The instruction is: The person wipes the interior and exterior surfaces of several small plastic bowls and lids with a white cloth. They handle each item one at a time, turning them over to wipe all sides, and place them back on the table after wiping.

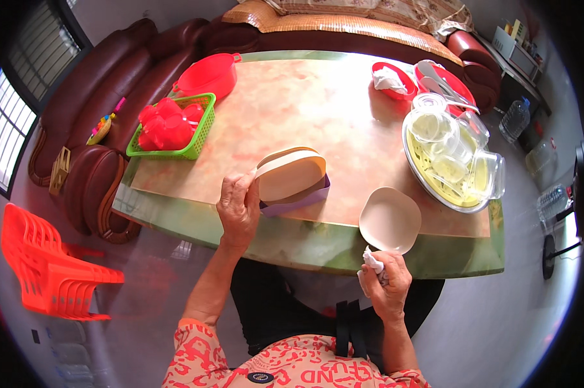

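Observation:
My left hand [237, 210] pinches the left rim of a cream plate [293, 176], which stands on edge with at least one more plate behind it. A purple holder [308, 199] shows around their lower part. At the table's near edge my right hand [390, 288] is closed around a crumpled white cloth [374, 260]. Just beyond that hand another cream plate [390, 220], square with rounded corners, lies on the table; whether the cloth touches it I cannot tell.
A green basket [206, 129] of red cups and a red basin [217, 74] stand at the far left. On the right are a large basin [428, 184] of clear cups and jugs and red bowls [408, 87]. Red stacked chairs [46, 265] stand on the floor.

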{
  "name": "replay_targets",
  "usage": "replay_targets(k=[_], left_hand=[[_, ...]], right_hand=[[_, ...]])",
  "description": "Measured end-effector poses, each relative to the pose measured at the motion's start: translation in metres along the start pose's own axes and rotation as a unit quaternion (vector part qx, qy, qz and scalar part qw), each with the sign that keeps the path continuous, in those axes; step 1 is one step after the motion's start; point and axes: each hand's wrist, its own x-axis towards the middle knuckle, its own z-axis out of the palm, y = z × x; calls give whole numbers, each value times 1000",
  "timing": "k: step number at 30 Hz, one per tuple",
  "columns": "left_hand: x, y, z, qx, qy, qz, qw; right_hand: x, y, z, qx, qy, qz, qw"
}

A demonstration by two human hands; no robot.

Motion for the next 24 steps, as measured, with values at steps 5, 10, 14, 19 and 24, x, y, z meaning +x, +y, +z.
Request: replay_targets(k=[5,10,14,19,24], left_hand=[[-7,-2,2,-18,-35,-99,994],[-8,-2,0,-38,-50,-144,988],[-8,4,0,-21,-32,-170,985],[-20,47,-4,-34,-42,-148,988],[-44,113,36,-197,-209,-207,935]], right_hand=[[-9,9,-7,-18,1,5,1000],[-17,9,-12,-12,2,37,999],[-24,11,-16,-7,16,38,999],[-30,14,-21,-15,31,53,998],[-46,19,-30,-2,40,88,995]])
